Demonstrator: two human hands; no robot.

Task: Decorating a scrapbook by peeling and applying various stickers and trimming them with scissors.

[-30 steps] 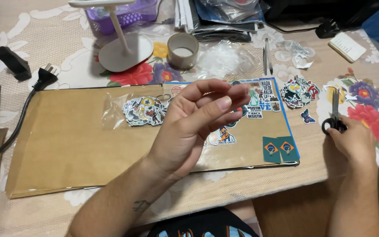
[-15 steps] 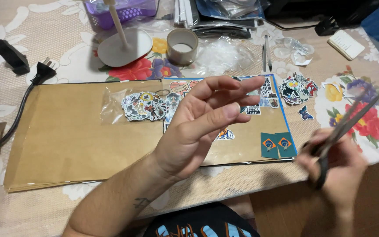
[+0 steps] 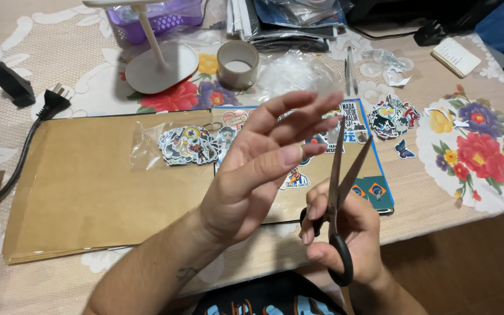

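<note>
Your right hand (image 3: 345,233) grips the black-handled steel scissors (image 3: 339,192), blades parted, pointing up and away. Your left hand (image 3: 258,169) hovers just left, fingers spread, holding nothing I can see, above the brown cardboard sheet (image 3: 88,192).

bare brown cardboard sheet (image 3: 88,198) open at left, sticker piles (image 3: 189,146), tape roll (image 3: 238,64), lamp base (image 3: 161,67) crowding beyond
</note>
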